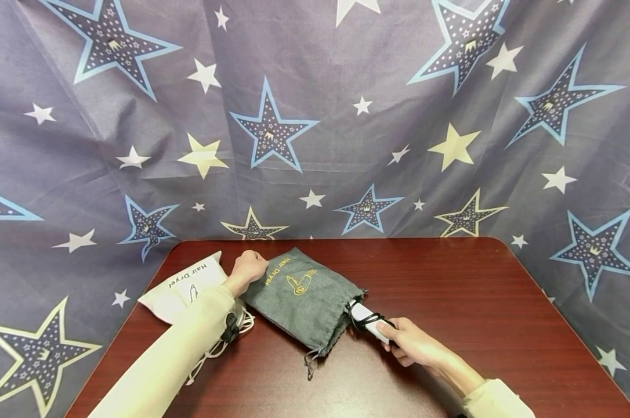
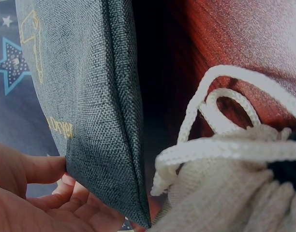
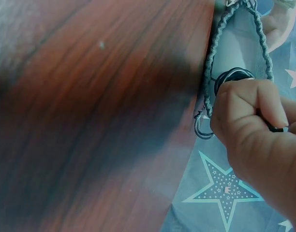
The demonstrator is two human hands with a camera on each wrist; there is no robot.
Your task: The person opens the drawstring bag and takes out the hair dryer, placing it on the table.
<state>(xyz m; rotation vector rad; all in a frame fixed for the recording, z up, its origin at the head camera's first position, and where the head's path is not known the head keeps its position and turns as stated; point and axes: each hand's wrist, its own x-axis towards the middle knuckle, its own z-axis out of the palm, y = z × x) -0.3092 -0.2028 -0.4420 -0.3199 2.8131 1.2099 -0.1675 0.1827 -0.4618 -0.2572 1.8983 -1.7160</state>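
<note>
A dark grey drawstring bag point(image 1: 315, 302) with yellow "Hair Dryer" lettering lies aslant on the table, its gathered mouth towards the right. My left hand point(image 1: 248, 270) pinches the bag's closed end at the corner, thumb against the cloth in the left wrist view. From the mouth sticks out the white handle of a hair dryer point(image 1: 361, 312), wound with black cord point(image 1: 371, 319). Around the outer end of that handle my right hand point(image 1: 411, 342) is curled. The rest of the dryer is hidden in the bag. Braided drawstring edging point(image 3: 214, 53) frames the bag's mouth in the right wrist view.
Left of the grey bag lies a white drawstring bag point(image 1: 181, 284), also marked "Hair Dryer", partly behind my left forearm. Its white cord point(image 2: 220, 72) trails beside it. The reddish-brown table point(image 1: 451, 278) meets a star-patterned cloth backdrop point(image 1: 325, 151) behind.
</note>
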